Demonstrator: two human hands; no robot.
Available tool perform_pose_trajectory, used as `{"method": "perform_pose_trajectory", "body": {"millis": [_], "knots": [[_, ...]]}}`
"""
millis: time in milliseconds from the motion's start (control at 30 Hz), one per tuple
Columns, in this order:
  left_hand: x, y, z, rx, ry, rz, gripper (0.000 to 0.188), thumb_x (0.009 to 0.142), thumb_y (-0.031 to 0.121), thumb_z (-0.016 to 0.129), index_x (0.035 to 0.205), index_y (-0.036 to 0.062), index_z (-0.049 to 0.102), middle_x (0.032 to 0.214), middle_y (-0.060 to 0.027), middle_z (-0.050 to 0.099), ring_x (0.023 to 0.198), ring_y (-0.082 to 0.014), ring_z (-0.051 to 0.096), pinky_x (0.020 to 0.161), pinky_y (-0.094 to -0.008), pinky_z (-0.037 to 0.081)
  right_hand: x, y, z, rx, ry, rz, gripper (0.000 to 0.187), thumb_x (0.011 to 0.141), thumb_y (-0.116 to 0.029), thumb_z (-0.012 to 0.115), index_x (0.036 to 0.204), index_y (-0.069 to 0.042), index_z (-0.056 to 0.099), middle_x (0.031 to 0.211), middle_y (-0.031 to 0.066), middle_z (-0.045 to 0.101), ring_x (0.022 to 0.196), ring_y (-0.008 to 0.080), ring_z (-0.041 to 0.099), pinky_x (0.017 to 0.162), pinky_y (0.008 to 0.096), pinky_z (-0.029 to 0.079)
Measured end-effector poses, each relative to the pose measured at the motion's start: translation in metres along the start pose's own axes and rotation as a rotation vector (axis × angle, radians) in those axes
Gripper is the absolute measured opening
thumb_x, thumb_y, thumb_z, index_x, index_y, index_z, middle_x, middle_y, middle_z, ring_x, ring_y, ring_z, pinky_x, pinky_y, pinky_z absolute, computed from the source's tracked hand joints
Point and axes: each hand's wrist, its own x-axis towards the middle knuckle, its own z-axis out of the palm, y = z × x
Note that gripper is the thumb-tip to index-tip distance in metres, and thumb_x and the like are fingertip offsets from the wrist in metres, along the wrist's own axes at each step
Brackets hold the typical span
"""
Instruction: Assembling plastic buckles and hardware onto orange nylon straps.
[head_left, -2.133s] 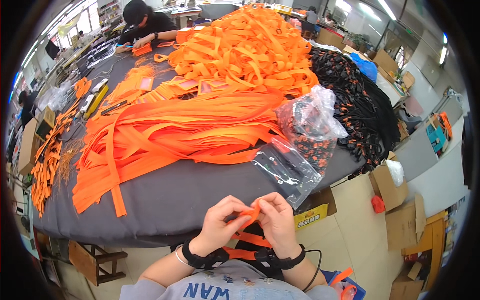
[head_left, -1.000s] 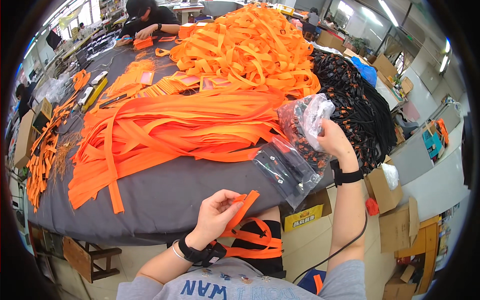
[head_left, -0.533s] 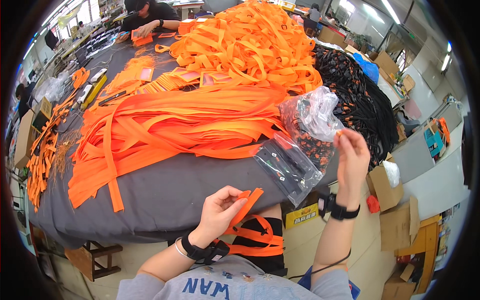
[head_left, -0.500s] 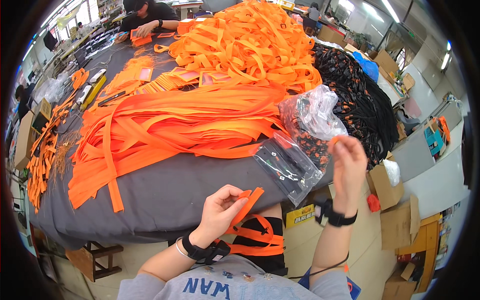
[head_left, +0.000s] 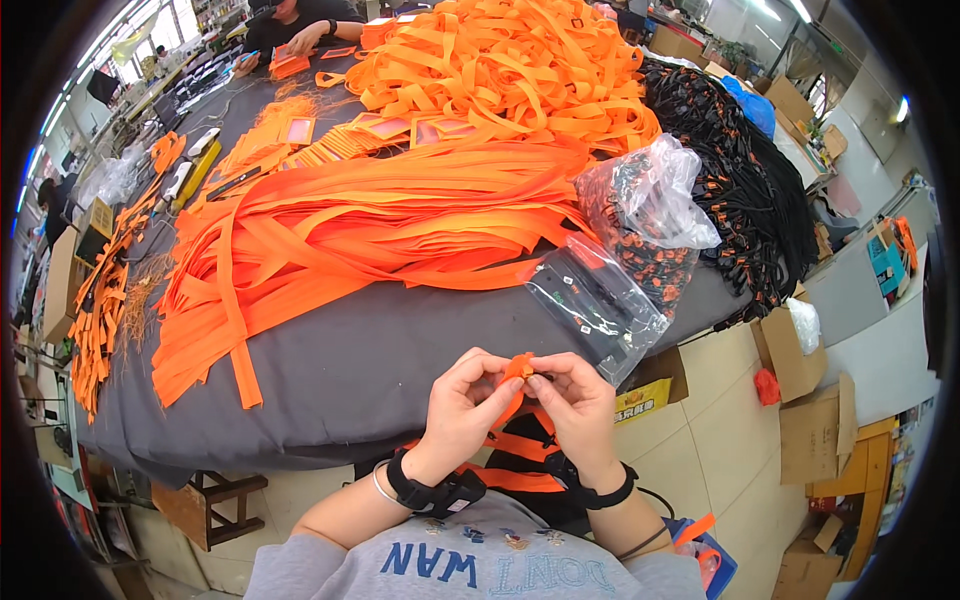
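Observation:
Close together in front of my body, my left hand (head_left: 460, 408) and my right hand (head_left: 576, 412) pinch at the end of an orange webbing strap (head_left: 519, 368). A small dark piece shows at my right fingertips; its kind is hidden. The strap runs down between my hands toward orange straps (head_left: 510, 480) over my lap. Beyond them, a long bundle of flat orange straps (head_left: 380, 225) lies on the dark-covered table (head_left: 330, 370). A clear bag of small black and orange parts (head_left: 645, 225) and a flat clear bag with dark contents (head_left: 590, 305) lie to the right.
A big heap of orange straps (head_left: 500, 75) rises at the back, beside a pile of black cords (head_left: 745, 180). Orange offcuts (head_left: 110, 300) hang at the left edge. A co-worker's hand (head_left: 305, 40) handles orange pieces. Cardboard boxes (head_left: 815, 430) stand at right.
My right hand has come down and left from beside the clear bag and meets my left hand at the strap end. The view has shifted slightly.

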Motion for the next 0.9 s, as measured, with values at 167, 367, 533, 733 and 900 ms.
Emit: {"method": "perform_pose_trajectory", "body": {"millis": [167, 367, 533, 733, 900], "knots": [[0.000, 0.000, 0.000, -0.073, 0.018, -0.047, 0.012, 0.085, -0.001, 0.062, 0.097, -0.0019, 0.061, 0.090, -0.0022, 0.059, 0.086, -0.0077, 0.056, 0.075, -0.0213, 0.046, -0.004, 0.004, -0.001, -0.200, -0.001, -0.097, 0.023, 0.082, 0.007, 0.061, 0.104, 0.003, 0.062, 0.097, 0.0066, 0.057, 0.079, 0.0094, 0.059, 0.069, 0.0203, 0.049], [0.001, -0.001, 0.000, -0.238, 0.035, -0.210, 0.012, 0.087, 0.002, 0.061, 0.099, -0.0009, 0.060, 0.092, -0.0045, 0.064, 0.082, -0.0079, 0.058, 0.076, -0.0220, 0.048, -0.005, 0.001, 0.006, -0.140, 0.032, -0.102, 0.023, 0.082, 0.008, 0.060, 0.104, 0.002, 0.063, 0.101, 0.0063, 0.054, 0.088, 0.0097, 0.057, 0.073, 0.0213, 0.049], [-0.001, -0.004, -0.001, -0.294, -0.024, -0.251, 0.014, 0.089, 0.004, 0.060, 0.102, -0.0012, 0.060, 0.093, -0.0026, 0.063, 0.083, -0.0058, 0.058, 0.074, -0.0195, 0.047, -0.004, 0.002, 0.002, -0.097, 0.053, -0.114, 0.020, 0.084, 0.009, 0.055, 0.102, 0.002, 0.062, 0.102, 0.0064, 0.054, 0.088, 0.0091, 0.057, 0.073, 0.0203, 0.048], [-0.001, -0.003, -0.002, -0.063, 0.003, -0.115, 0.008, 0.087, 0.000, 0.061, 0.094, -0.0034, 0.063, 0.088, -0.0014, 0.058, 0.080, -0.0061, 0.055, 0.073, -0.0188, 0.045, 0.002, -0.004, -0.011, -0.083, 0.030, -0.072, 0.016, 0.086, 0.008, 0.054, 0.100, 0.003, 0.061, 0.095, 0.0049, 0.057, 0.083, 0.0073, 0.057, 0.070, 0.0204, 0.048], [-0.003, -0.007, -0.003, 0.137, -0.001, -0.069, 0.008, 0.085, -0.002, 0.063, 0.092, -0.0053, 0.064, 0.085, -0.0022, 0.054, 0.077, -0.0060, 0.052, 0.068, -0.0181, 0.043, 0.004, -0.017, -0.014, -0.434, -0.078, -0.175, 0.016, 0.082, 0.009, 0.058, 0.096, 0.003, 0.063, 0.091, 0.0045, 0.057, 0.076, 0.0063, 0.056, 0.057, 0.0176, 0.045]]}}
